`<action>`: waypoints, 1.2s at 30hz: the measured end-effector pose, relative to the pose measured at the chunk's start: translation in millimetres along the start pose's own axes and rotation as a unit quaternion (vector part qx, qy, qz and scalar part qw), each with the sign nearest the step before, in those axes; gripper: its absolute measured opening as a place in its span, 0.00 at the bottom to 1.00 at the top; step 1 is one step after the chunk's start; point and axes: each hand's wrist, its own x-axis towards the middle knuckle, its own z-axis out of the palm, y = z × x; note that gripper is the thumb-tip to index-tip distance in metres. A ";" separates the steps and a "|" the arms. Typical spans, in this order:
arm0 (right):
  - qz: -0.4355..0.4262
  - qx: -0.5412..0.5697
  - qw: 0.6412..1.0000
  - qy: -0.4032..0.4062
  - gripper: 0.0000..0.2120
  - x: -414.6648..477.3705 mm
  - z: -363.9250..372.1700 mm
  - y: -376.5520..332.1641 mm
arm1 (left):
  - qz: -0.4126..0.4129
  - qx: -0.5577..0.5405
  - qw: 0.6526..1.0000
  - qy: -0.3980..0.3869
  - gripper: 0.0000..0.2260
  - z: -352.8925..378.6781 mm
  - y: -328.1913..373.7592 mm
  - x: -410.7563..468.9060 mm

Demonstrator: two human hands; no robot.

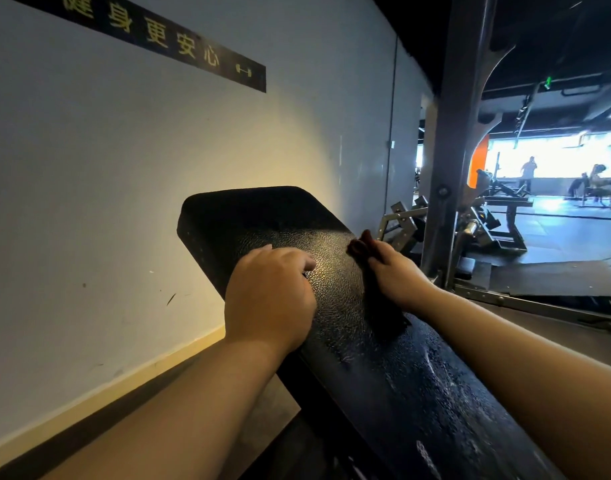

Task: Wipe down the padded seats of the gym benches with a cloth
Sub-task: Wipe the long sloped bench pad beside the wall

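Black textured padded bench seat (332,271) fills the centre of the head view, set close beside the pale wall (124,168). Its long axis runs from the lower right, near the person, up and away to the upper left, ending in a rounded far end that points toward the wall; the pad appears inclined, rising toward that end. Dark brown cloth (361,244) lies at the right edge of the pad, about midway along. Right hand (397,275) grips it, fingers curled round the bunched fabric, one end sticking out past the fingertips. Left hand (269,299) rests on the left side of the pad, fingers loosely curved and close together, holding nothing; it seems to steady the pad. Progress, judged from the surface: the near section shows pale streaks and a speckled sheen, possibly wet from wiping, though this cannot be confirmed. The far end looks matt and dry, so probably not yet done. Other benches, if any belong to the job, remain. Beyond: a steel rack upright (453,168) to the right, a black sign with Chinese characters (165,39) on the wall, distant people by bright windows.
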 end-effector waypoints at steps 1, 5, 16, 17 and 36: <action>0.007 0.005 1.000 0.000 0.21 2.1 3.5 -8.2 | -0.003 -0.005 1.000 0.002 0.19 -0.7 0.7 -0.5; -0.153 0.033 0.986 -0.050 0.27 -37.3 15.1 -40.2 | -0.011 -0.017 1.000 0.011 0.20 -7.2 5.9 -4.3; -0.083 0.024 0.995 -0.043 0.25 -31.3 13.2 -43.0 | -0.035 -0.016 0.999 0.032 0.22 -6.9 8.4 -5.6; -0.131 0.030 0.990 -0.051 0.26 -42.7 19.7 -52.7 | -0.040 -0.019 0.998 0.037 0.23 -8.1 9.2 -5.9; -0.218 -0.027 0.969 -0.112 0.26 -123.8 4.4 -17.3 | -0.001 0.013 1.000 0.028 0.23 -6.1 -0.9 -0.3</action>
